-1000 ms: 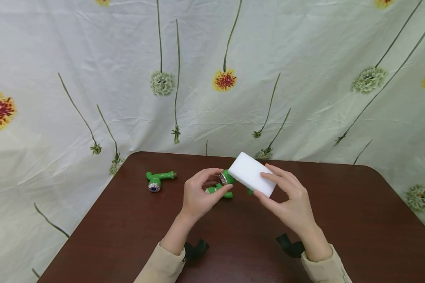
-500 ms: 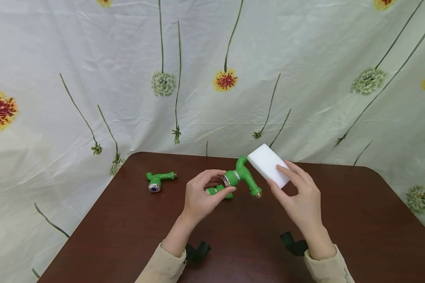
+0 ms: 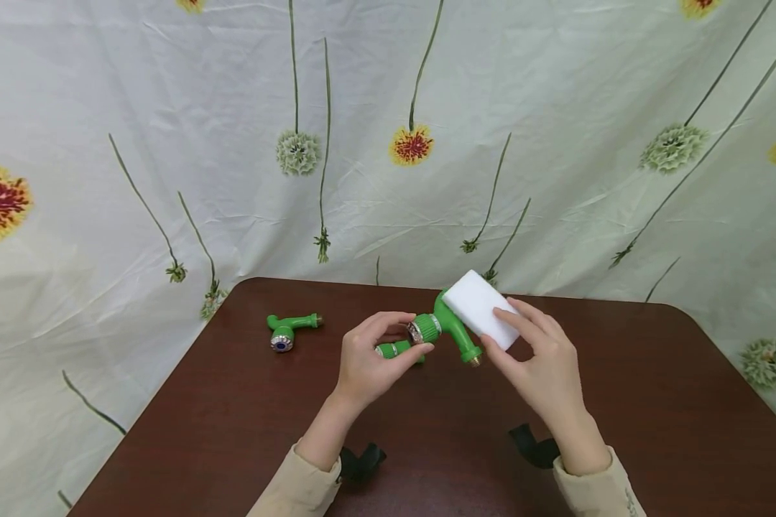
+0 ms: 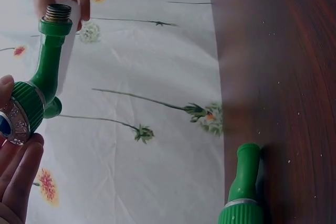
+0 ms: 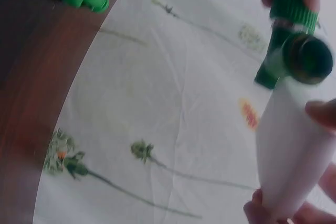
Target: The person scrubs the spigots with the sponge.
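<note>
Above the table, my left hand [image 3: 373,359] holds a green plastic faucet [image 3: 451,324] by its ribbed knob, fingers and thumb on the silvery rim. The faucet's threaded brass end points down to the right. My right hand [image 3: 546,362] pinches a white rectangular sponge [image 3: 478,305] between thumb and fingers. In the head view the sponge overlaps the faucet's upper curved part and hides some of it. The right wrist view has the sponge [image 5: 289,150] right against the green body, seemingly touching. In the left wrist view the faucet [image 4: 48,69] largely covers the sponge.
A second green faucet [image 3: 284,332] lies at the table's back left. Another green faucet [image 3: 391,350] lies behind my left hand, partly hidden. Black straps [image 3: 535,449] hang at both wrists. Beyond the brown table [image 3: 621,373] hangs a floral cloth [image 3: 556,179].
The sponge moved right and up off the faucet, uncovering it, then came back left and down over its side. The left hand, still holding the faucet, shifted slightly right.
</note>
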`<state>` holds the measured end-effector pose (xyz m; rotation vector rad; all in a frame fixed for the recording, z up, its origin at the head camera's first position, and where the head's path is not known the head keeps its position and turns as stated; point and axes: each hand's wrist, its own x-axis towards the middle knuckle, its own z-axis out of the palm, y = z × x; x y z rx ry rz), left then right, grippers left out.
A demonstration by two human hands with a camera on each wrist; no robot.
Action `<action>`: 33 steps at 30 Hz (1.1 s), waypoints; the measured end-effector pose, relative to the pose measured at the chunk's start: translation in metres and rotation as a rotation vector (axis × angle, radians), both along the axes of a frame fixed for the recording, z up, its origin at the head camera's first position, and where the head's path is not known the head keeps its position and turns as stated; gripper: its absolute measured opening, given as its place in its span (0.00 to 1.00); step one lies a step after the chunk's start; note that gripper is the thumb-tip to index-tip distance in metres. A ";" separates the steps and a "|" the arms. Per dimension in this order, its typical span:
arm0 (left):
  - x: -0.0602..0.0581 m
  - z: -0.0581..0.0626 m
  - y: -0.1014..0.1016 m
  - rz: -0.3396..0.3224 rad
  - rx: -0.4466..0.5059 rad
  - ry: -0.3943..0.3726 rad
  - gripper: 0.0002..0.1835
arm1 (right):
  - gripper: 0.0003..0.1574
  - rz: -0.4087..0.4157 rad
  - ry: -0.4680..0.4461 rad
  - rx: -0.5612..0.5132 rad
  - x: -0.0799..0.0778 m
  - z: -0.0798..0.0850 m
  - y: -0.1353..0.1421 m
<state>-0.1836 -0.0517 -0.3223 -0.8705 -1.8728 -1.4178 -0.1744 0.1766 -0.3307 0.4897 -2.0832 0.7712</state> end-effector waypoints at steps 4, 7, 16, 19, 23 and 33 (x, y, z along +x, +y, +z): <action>-0.002 -0.004 0.000 -0.009 0.008 -0.011 0.21 | 0.23 -0.072 0.018 -0.068 -0.001 0.002 0.006; -0.009 -0.013 0.000 -0.005 0.007 -0.013 0.22 | 0.21 0.022 0.031 -0.071 0.000 0.003 0.005; -0.022 -0.030 -0.004 -0.022 0.033 -0.020 0.21 | 0.20 0.036 0.034 0.036 0.001 0.003 0.002; -0.023 -0.030 -0.006 -0.025 0.045 -0.031 0.21 | 0.21 -0.045 0.051 -0.006 0.000 0.003 0.005; -0.020 -0.026 -0.006 -0.011 0.040 -0.022 0.21 | 0.21 0.025 0.062 -0.047 0.001 0.005 0.005; -0.010 -0.011 -0.004 0.002 0.026 0.011 0.22 | 0.23 -0.014 0.048 0.029 0.003 0.006 0.004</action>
